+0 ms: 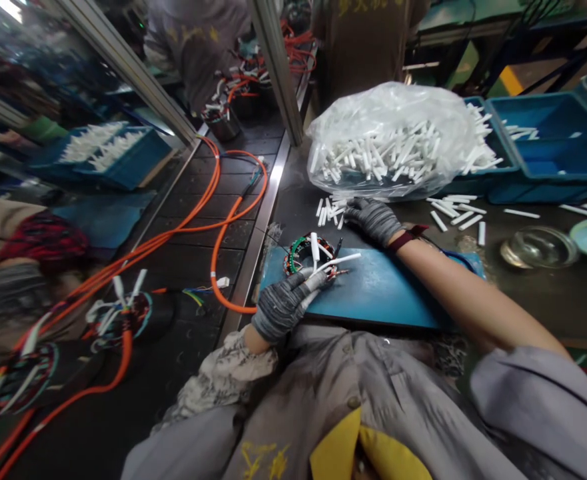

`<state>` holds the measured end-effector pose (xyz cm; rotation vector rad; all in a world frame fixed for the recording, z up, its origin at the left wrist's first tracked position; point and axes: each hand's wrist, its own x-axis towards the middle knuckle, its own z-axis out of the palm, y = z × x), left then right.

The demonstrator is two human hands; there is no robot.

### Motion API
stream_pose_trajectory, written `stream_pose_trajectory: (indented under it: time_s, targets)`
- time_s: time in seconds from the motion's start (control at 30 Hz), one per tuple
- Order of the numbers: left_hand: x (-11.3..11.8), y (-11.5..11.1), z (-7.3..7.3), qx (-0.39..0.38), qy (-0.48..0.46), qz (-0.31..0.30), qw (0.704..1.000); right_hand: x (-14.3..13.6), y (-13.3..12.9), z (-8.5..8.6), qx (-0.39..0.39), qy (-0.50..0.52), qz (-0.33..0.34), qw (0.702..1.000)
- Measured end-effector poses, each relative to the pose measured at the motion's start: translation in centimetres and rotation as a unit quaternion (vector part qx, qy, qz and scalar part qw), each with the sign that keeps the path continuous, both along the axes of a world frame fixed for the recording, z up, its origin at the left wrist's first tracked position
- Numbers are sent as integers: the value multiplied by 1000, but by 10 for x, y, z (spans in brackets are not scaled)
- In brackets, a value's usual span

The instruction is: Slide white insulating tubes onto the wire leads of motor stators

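Observation:
A ring-shaped motor stator (300, 248) with green and orange-black windings sits on the blue mat (373, 290). White sleeves (314, 247) stand up from its leads. My left hand (282, 303), in a grey knit glove, is closed on the leads at the stator's near side, and a long white sleeve pokes out past its fingers. Beyond the mat, my right hand (373, 220), gloved too, reaches with curled fingers to a small heap of loose white sleeves (327, 212). Whether a sleeve is between its fingertips I cannot make out.
A clear plastic bag (388, 143) full of white sleeves lies behind my right hand. Blue bins (553, 143), a glass bowl (538, 248) and scattered sleeves (456, 212) are at right. Orange cables (216, 250) and wired stators (123, 320) lie at left, near a co-worker's gloved hand (16, 290).

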<state>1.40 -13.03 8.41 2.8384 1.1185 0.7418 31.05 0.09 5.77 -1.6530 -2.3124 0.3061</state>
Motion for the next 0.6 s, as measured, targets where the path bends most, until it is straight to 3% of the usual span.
stream_pose_trajectory:
  time_s: [0.13, 0.2, 0.27, 0.37, 0.47, 0.6]
  targets:
    - [-4, 0, -6, -33, -3, 2, 999, -6, -29, 7, 71, 134, -87, 985]
    - [-4, 0, -7, -47, -5, -5, 999, -12, -65, 17, 118, 291, -135, 940]
    - [-4, 1, -6, -44, -6, -14, 999, -17, -106, 27, 113, 382, -142, 906]
    - [-3, 2, -5, -7, -19, -18, 1000, -23, -151, 36, 38, 369, -111, 922]
    - [-2, 3, -4, 16, -33, -23, 999, -27, -162, 32, -6, 397, -106, 912]
    - [-3, 3, -5, -2, -32, -29, 999, -25, -153, 25, -76, 485, -85, 867]
